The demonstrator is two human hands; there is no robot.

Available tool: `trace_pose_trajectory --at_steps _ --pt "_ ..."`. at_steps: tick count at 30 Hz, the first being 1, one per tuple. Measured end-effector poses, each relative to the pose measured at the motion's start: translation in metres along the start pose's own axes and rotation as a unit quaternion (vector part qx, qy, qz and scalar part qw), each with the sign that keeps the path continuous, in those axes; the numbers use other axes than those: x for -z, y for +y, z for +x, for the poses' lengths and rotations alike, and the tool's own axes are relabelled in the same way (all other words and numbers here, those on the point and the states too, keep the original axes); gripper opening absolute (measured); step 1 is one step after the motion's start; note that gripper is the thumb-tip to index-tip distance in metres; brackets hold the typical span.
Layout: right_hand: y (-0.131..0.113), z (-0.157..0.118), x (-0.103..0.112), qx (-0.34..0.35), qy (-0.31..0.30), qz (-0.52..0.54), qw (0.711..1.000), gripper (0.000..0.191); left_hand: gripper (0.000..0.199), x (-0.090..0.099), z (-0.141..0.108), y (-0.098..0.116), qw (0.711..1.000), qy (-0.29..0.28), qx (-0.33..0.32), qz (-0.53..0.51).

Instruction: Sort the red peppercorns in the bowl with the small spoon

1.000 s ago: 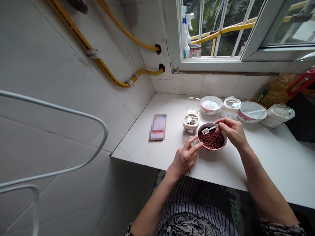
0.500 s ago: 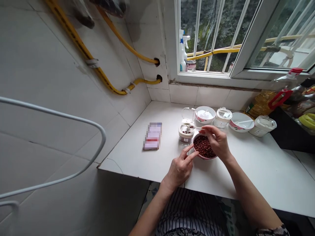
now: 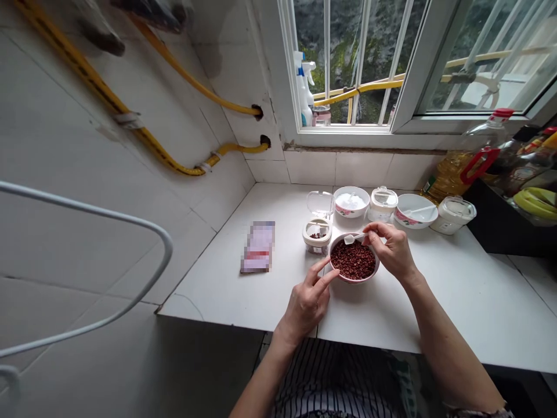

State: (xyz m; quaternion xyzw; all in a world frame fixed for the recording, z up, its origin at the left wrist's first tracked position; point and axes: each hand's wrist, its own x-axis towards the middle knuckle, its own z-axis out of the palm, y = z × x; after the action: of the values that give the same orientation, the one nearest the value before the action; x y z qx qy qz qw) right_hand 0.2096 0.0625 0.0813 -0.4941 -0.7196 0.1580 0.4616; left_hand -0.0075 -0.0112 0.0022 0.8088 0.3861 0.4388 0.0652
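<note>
Pinching the near end of a small white spoon (image 3: 350, 238), the right hand (image 3: 389, 247) holds its fingertips together over the right far side of a bowl (image 3: 354, 281) filled with dark red grains (image 3: 353, 261). In the head view, the only one, the spoon's long axis lies nearly level, running from those fingertips leftward, so its scoop points away from the right hand and sits above the far rim. Whether the scoop carries anything is too small to tell. The left hand (image 3: 307, 299) is at the bowl's near left: two digits reach forward, apart from each other, and touch the rim without closing round it, while the others are tucked below the palm. The relation that seems to count most is between scoop and open jar (image 3: 317, 246): the jar stands just left of the bowl and slightly farther back, in line with the way the scoop points. Its clear lid (image 3: 321, 203) is tipped up behind, and some dark bits show inside. The left hand is nearer the jar, yet the spoon belongs to the right, with the bowl's far edge between. Beyond the grains stands a flowered bowl (image 3: 350, 213) of white stuff; a blurred flat rectangular item (image 3: 260, 247) lies well to the left on the white counter (image 3: 217, 302).
</note>
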Motion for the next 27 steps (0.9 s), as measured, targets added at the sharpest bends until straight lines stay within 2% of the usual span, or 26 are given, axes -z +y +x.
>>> trace_pose_trajectory --at_steps 5,14,20,27 --pt "0.002 -0.003 -0.01 0.036 -0.058 -0.009 0.998 0.018 0.051 0.0 -0.001 -0.001 1.0 -0.005 0.005 -0.003" --pt "0.001 -0.002 -0.013 -0.002 -0.082 0.036 0.996 0.019 0.051 0.001 -0.001 0.0 1.0 -0.012 0.012 0.004" --pt "-0.003 -0.001 -0.014 -0.059 -0.112 0.096 0.987 0.017 0.051 0.001 -0.001 0.0 1.0 -0.014 0.011 -0.001" --pt "-0.005 0.0 -0.012 -0.141 -0.085 0.185 0.969 0.013 0.051 0.0 -0.001 0.0 1.0 -0.02 0.014 0.005"
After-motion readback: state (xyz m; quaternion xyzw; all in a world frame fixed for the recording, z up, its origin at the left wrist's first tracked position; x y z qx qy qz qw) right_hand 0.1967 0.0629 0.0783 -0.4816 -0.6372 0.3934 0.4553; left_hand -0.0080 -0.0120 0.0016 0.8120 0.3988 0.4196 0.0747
